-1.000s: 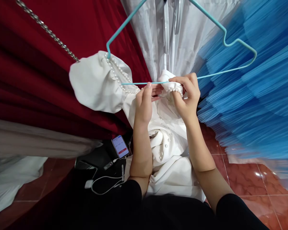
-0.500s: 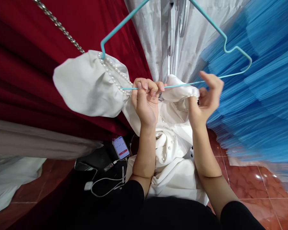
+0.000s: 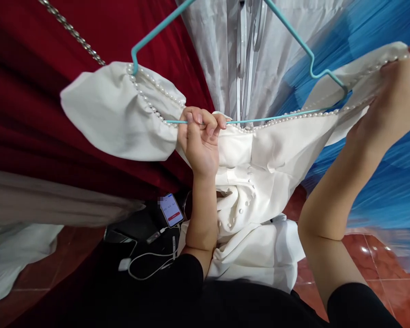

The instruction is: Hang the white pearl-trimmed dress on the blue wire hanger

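A white dress (image 3: 283,150) with pearl trim along its neckline hangs on a turquoise hanger (image 3: 157,29). My left hand (image 3: 202,139) is closed round the hanger's thin lower bar, left of the middle. On the left, a puffed sleeve (image 3: 119,114) sits over the hanger's end. My right hand (image 3: 398,93), at the right edge, grips the pearl-edged opening of the other shoulder and holds it stretched out past the hanger's right end. Part of that hand is cut off by the frame.
Red cloth (image 3: 123,27) with a metal chain (image 3: 73,32) hangs at the left, blue tulle (image 3: 372,196) at the right, white cloth (image 3: 208,59) behind. A lit phone (image 3: 171,210) with white cables lies on a black surface below.
My right hand has moved right and up, pulling the dress's right shoulder out across the hanger's end. The bodice is now spread out. My left hand and the hanger have shifted slightly left.
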